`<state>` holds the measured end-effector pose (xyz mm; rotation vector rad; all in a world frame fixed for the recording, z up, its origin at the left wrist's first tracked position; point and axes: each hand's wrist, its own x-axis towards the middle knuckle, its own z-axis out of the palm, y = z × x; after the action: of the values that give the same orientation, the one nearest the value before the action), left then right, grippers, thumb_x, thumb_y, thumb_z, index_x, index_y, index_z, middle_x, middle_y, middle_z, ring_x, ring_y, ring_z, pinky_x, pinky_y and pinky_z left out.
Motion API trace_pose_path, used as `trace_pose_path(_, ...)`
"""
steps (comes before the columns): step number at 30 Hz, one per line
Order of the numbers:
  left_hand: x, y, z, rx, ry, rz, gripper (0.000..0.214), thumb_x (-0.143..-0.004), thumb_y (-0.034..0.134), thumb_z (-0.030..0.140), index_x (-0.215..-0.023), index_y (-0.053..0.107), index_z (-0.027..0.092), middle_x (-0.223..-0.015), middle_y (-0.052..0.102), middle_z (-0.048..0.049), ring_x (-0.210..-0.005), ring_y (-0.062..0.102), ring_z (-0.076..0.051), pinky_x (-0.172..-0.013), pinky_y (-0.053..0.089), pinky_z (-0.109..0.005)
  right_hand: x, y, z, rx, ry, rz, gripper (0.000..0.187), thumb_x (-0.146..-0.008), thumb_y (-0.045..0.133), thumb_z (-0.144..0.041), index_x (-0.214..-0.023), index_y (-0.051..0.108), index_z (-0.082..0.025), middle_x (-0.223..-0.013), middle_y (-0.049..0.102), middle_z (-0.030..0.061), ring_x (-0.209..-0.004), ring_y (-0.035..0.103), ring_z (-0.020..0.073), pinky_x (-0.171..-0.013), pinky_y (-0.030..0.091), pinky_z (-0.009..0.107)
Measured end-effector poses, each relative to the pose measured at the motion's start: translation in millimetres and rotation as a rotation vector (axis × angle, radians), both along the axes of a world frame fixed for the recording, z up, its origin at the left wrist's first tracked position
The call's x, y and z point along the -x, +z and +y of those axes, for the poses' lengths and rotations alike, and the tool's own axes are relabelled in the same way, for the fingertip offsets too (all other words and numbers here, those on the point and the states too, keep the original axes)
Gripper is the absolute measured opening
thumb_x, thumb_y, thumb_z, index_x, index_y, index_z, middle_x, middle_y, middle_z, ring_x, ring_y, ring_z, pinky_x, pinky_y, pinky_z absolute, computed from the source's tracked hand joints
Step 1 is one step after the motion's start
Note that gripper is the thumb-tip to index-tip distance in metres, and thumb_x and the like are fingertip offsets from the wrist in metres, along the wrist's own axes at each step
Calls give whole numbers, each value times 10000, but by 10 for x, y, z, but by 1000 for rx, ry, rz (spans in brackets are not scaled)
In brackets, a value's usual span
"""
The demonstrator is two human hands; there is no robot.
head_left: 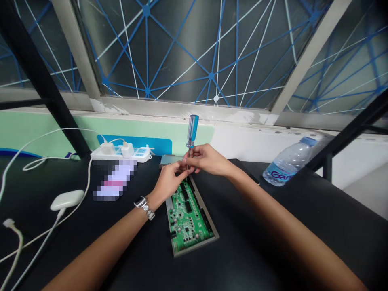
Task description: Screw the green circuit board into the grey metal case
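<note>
A screwdriver (192,130) with a blue and clear handle stands nearly upright over the far end of a green circuit board (184,218) in a metal tray. My right hand (209,159) has its fingers closed around the metal shaft below the handle. Lower on the shaft, close to the board, the thumb and fingers of my left hand (169,178) are pinched together. The tip and whatever it touches are mostly hidden by my fingers. A metal-banded watch (144,207) is on my left wrist.
A white power strip (138,153) with plugged-in chargers lies at the back left, its cables running across the black table (248,246). Nearby are a white charging case (67,199) and a pixelated item (117,182). A water bottle (287,161) leans at the right.
</note>
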<state>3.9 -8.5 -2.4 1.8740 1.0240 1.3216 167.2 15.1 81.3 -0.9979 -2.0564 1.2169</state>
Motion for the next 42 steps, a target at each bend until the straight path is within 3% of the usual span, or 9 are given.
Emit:
trace_pose_path(10,-62,-73,88,32,-37,8,177,-879,604,262,-797,686,128,-834,760,-80,-830,724,-235,-792,556,-319,47,-24,-12,22,37,20,221,-859,639,-340,-823,653,-123,-644,643,20,-560,632,115,-519,507,231)
trace_pose_path(17,-41,-21,18,157,-115,-142,168,-845,662,277,-902,714,128,-915,775,-94,-865,738,-230,-829,581,-351,-18,-3,25,-54,-81,38,191,-784,707,-326,-802,620,-157,-691,642,16,-574,640,142,-500,494,257)
trace_pose_path(23,87,38,-17,133,-63,-66,171,-831,682,278,-928,729,146,-944,773,-88,-876,732,-218,-861,577,-360,-81,89,18,7,-73,2,162,-744,723,-274,-774,613,-160,-711,657,22,-618,658,143,-519,501,242)
trace_pose_path(30,102,38,-8,104,-49,-19,173,-846,668,292,-907,710,136,-891,758,-82,-835,719,-214,-779,567,-318,-94,106,1,19,-19,0,105,-780,670,-236,-826,644,-145,-867,706,64,-608,672,125,-529,521,235)
trace_pose_path(37,25,15,27,49,-69,30,193,-883,621,308,-929,697,138,-906,757,-79,-885,712,-234,-820,545,-329,-31,90,-42,71,43,28,129,-810,665,-241,-887,645,-139,-718,667,26,-619,670,129,-555,533,232)
trace_pose_path(42,-14,-67,102,51,-49,40,169,-880,596,259,-795,675,136,-828,753,-73,-824,714,-232,-751,547,-306,77,40,-78,81,38,57,197,-806,688,-322,-862,652,-136,-685,661,20,-568,633,108,-529,510,228)
